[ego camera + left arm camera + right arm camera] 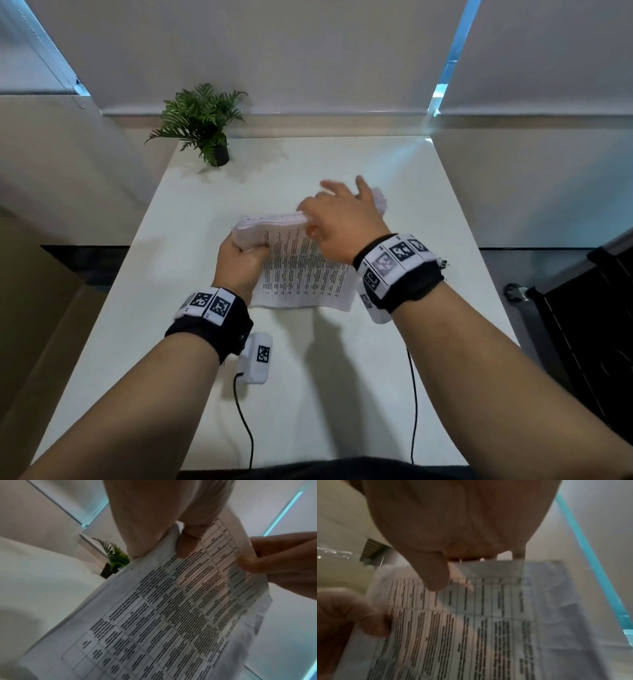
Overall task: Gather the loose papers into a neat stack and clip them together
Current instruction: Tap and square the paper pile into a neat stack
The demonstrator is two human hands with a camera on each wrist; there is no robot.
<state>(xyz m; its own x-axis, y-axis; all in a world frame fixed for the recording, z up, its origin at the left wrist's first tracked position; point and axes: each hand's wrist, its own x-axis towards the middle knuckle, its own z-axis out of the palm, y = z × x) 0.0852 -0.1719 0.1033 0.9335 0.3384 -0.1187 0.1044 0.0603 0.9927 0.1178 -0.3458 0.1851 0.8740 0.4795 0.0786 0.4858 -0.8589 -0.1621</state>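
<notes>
A stack of printed papers (301, 270) stands tilted on its lower edge on the white table (191, 342); its front sheet carries a table of text. My left hand (251, 247) grips the stack's upper left corner, thumb on the front (187, 545). My right hand (318, 219) holds the top edge further right, its thumb (435, 574) on the printed face and its fingers behind the sheets. The left wrist view shows the papers (163, 615) with the right hand (274, 561) pinching their far edge. A small dark clip-like thing (444, 263) peeks out past my right wristband.
A potted fern (202, 126) stands at the table's far left corner. A white device with a marker (257, 356) and its black cable lie by my left forearm. A second cable (414, 394) runs under my right arm. Dark furniture (582, 325) stands beside the table's right edge.
</notes>
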